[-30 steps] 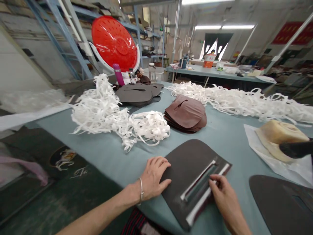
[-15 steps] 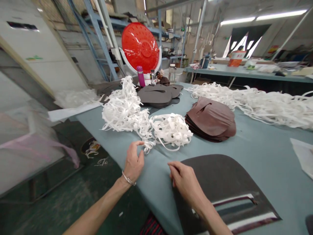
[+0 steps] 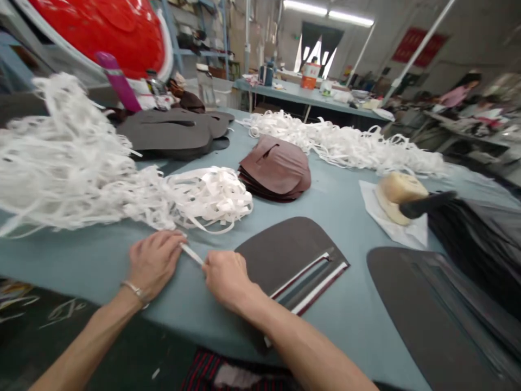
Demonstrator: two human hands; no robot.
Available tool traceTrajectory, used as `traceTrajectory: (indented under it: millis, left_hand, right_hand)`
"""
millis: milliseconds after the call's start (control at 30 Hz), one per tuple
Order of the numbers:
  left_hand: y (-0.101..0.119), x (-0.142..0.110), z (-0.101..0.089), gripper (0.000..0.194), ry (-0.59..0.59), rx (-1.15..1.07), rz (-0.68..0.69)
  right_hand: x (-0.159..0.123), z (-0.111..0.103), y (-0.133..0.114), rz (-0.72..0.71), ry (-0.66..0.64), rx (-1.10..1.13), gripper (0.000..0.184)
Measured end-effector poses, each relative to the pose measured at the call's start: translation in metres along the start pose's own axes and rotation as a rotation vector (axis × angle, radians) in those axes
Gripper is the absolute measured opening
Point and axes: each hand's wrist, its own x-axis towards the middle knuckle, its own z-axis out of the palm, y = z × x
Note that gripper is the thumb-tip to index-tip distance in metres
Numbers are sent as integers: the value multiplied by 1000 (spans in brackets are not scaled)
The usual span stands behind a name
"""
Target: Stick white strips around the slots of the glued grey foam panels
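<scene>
Person's left hand (image 3: 157, 263) is gripping one end of a white strip (image 3: 192, 253), fingers curled closed; right hand (image 3: 227, 274) is pinching the other. Strip is spanning the gap between both sets of fingertips, near the white strip pile (image 3: 214, 195). Dark panel (image 3: 280, 247) is lying partly behind the right forearm.
</scene>
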Motion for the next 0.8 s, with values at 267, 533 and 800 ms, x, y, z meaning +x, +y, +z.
traceTrajectory:
  millis: [267,533,800]
  left_hand:
    - [-2,20,10,37,166,-77,-112]
    - [-43,24,-2,40,81,-36,-200]
    - [44,-11,-47,38,35,-201,-52]
  right_hand:
    - [-69,-31,26,102,-16,34,13]
    - [-94,-46,63,36,169,211,19]
    - [-85,-36,58,56,83,212,24]
